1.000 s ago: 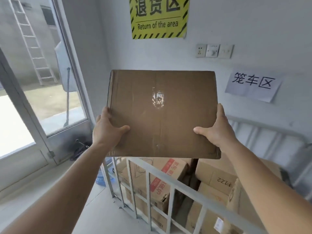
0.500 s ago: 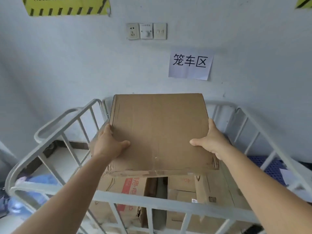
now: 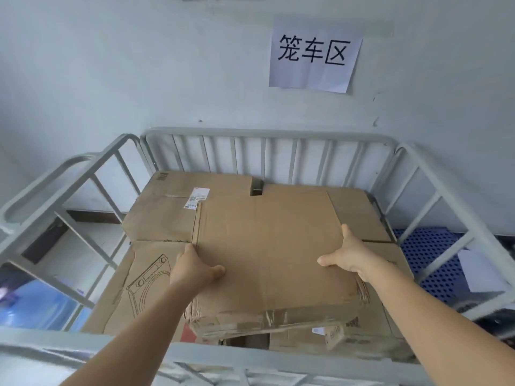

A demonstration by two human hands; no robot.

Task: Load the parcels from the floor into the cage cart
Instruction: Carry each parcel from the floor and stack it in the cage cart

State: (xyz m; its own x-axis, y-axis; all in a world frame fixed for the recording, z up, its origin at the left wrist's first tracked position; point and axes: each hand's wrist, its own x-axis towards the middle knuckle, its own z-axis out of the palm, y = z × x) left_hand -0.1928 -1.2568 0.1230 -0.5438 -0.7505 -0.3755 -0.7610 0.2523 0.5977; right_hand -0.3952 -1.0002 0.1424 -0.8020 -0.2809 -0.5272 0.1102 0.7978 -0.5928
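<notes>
A flat brown cardboard parcel (image 3: 273, 246) lies level inside the grey cage cart (image 3: 264, 133), on or just above the stacked boxes there. My left hand (image 3: 193, 270) grips its left edge, thumb on top. My right hand (image 3: 348, 257) grips its right edge the same way. Both forearms reach over the cart's near rail (image 3: 250, 360). Under the parcel lie other parcels: one with a white label (image 3: 170, 207) at the back left, one with a line drawing (image 3: 139, 285) at the front left, and more boxes (image 3: 359, 213) on the right.
The cart stands against a pale wall with a white paper sign (image 3: 315, 55). A blue perforated pallet (image 3: 434, 254) lies beyond the cart's right rail. Something blue and blurred (image 3: 30, 302) shows through the left bars.
The parcel has gone from chest height in front of the wall down over the rail into the cart, both hands still on it. My view has swung right and tilted down.
</notes>
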